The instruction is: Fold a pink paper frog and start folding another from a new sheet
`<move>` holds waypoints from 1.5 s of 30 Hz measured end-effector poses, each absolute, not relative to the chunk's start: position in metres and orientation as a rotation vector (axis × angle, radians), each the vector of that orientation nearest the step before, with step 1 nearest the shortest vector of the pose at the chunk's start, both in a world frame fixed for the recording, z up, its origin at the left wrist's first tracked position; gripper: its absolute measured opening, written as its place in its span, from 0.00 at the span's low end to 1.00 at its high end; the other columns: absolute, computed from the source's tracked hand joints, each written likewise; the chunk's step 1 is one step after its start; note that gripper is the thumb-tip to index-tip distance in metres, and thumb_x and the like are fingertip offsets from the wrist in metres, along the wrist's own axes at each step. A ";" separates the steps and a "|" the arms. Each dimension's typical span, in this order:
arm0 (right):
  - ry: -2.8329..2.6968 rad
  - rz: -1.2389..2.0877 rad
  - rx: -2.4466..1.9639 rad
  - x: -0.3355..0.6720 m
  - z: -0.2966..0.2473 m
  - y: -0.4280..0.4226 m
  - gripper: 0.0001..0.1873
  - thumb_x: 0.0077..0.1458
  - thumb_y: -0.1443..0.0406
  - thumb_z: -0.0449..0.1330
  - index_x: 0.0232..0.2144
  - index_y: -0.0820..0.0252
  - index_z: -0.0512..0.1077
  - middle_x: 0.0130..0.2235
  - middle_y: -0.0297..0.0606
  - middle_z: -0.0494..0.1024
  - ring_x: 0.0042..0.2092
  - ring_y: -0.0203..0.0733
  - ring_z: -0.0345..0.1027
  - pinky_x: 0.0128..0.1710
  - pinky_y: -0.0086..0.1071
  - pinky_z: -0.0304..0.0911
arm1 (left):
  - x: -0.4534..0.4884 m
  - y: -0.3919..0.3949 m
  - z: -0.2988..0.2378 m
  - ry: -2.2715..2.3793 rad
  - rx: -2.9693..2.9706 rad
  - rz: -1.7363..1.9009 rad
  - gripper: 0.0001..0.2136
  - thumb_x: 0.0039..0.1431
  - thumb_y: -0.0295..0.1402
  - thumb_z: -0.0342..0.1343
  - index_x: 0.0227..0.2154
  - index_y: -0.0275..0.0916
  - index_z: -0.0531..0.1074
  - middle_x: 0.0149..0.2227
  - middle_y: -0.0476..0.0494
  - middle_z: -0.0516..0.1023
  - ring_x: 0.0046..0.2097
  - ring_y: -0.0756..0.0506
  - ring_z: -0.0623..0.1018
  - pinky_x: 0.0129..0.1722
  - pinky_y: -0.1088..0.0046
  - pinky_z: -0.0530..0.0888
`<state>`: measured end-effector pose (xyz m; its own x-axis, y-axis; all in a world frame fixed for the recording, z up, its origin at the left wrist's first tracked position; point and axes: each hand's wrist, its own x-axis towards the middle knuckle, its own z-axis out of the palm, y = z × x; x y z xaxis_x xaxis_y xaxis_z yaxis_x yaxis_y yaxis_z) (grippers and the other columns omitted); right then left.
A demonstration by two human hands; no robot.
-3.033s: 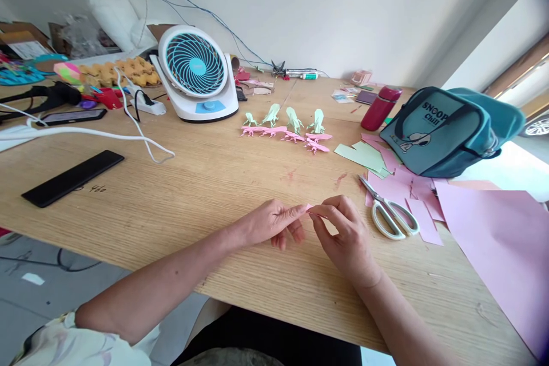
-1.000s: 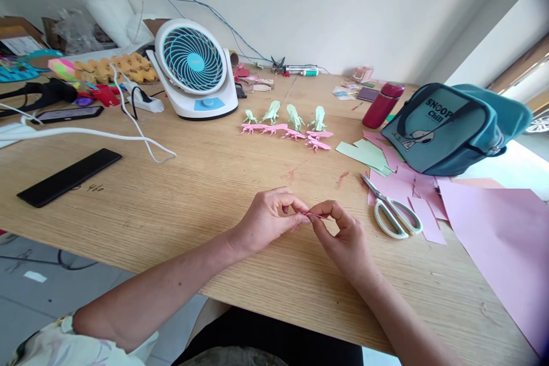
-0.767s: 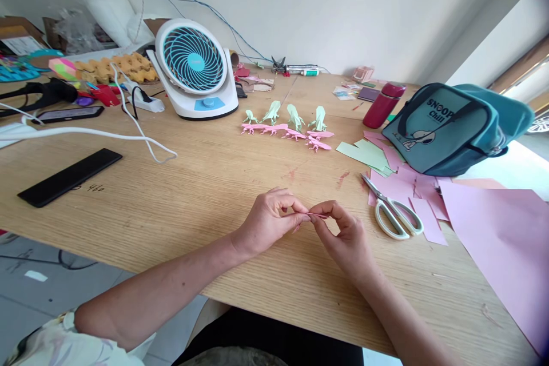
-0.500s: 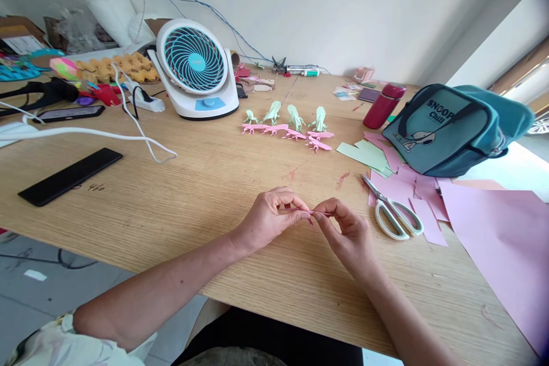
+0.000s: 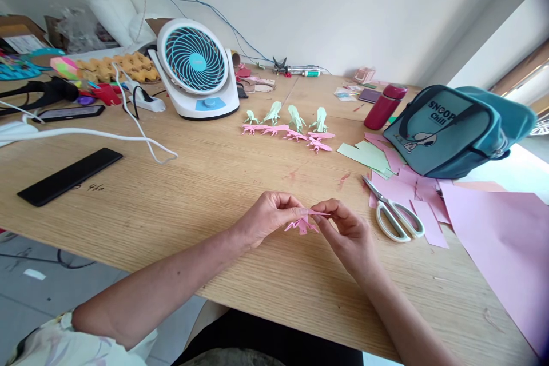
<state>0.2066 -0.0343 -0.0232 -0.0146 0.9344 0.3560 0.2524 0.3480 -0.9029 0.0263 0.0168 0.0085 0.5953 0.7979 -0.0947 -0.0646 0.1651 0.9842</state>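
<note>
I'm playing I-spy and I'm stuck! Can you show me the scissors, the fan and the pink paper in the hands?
Scissors (image 5: pixel 382 200): head view, where the blades meet the handles.
Fan (image 5: pixel 197 62): head view, the blue middle of its front.
Held pink paper (image 5: pixel 302 225): head view, its folded lower part.

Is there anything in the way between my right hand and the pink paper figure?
Nothing visible is: your right hand has its fingertips right on the pink figure, with your left hand holding it from the other side. The scissors lie to the right, not between them.
</note>
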 end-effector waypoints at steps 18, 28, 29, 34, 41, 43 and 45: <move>-1.543 0.701 -1.159 0.199 -0.016 -0.040 0.05 0.62 0.67 0.56 0.33 0.56 0.69 0.31 0.33 0.71 0.33 0.38 0.65 0.35 0.34 0.62 | 0.032 0.010 -0.002 0.785 1.409 0.846 0.12 0.54 0.39 0.65 0.29 0.33 0.77 0.25 0.49 0.75 0.23 0.56 0.67 0.20 0.81 0.61; -1.604 0.440 -1.100 0.198 -0.014 -0.040 0.07 0.58 0.73 0.58 0.32 0.55 0.70 0.32 0.35 0.71 0.36 0.40 0.64 0.36 0.36 0.62 | 0.033 0.009 -0.004 0.713 1.461 0.935 0.11 0.54 0.37 0.66 0.27 0.33 0.77 0.24 0.49 0.73 0.24 0.55 0.68 0.23 0.80 0.64; -1.596 0.442 -1.093 0.198 -0.014 -0.040 0.08 0.58 0.73 0.58 0.32 0.55 0.70 0.33 0.35 0.70 0.36 0.40 0.64 0.36 0.36 0.62 | 0.032 0.009 -0.004 0.699 1.462 0.940 0.11 0.54 0.37 0.66 0.27 0.33 0.77 0.24 0.49 0.73 0.25 0.55 0.69 0.24 0.80 0.65; -1.563 0.457 -1.027 0.199 -0.017 -0.041 0.09 0.58 0.74 0.58 0.33 0.55 0.71 0.33 0.35 0.70 0.36 0.40 0.64 0.36 0.36 0.62 | 0.032 0.008 -0.004 0.648 1.412 0.933 0.09 0.55 0.35 0.66 0.31 0.33 0.80 0.24 0.47 0.76 0.26 0.54 0.69 0.25 0.80 0.65; -1.559 0.474 -1.029 0.198 -0.018 -0.041 0.07 0.60 0.73 0.59 0.34 0.55 0.71 0.33 0.35 0.69 0.37 0.40 0.64 0.37 0.37 0.61 | 0.033 0.006 -0.004 0.639 1.450 0.982 0.08 0.56 0.34 0.65 0.32 0.33 0.80 0.25 0.46 0.79 0.25 0.53 0.73 0.25 0.79 0.69; -1.529 0.518 -1.059 0.199 -0.018 -0.041 0.06 0.60 0.71 0.60 0.33 0.55 0.71 0.33 0.35 0.69 0.36 0.40 0.63 0.37 0.37 0.61 | 0.032 0.005 -0.003 0.660 1.560 1.032 0.07 0.58 0.33 0.63 0.33 0.34 0.80 0.29 0.45 0.81 0.29 0.51 0.77 0.29 0.78 0.72; -1.499 0.587 -1.091 0.200 -0.019 -0.040 0.05 0.60 0.68 0.61 0.32 0.55 0.70 0.32 0.34 0.68 0.35 0.39 0.62 0.36 0.36 0.60 | 0.029 0.005 -0.001 0.691 1.748 1.109 0.05 0.59 0.32 0.62 0.34 0.36 0.81 0.31 0.45 0.82 0.33 0.50 0.78 0.33 0.76 0.73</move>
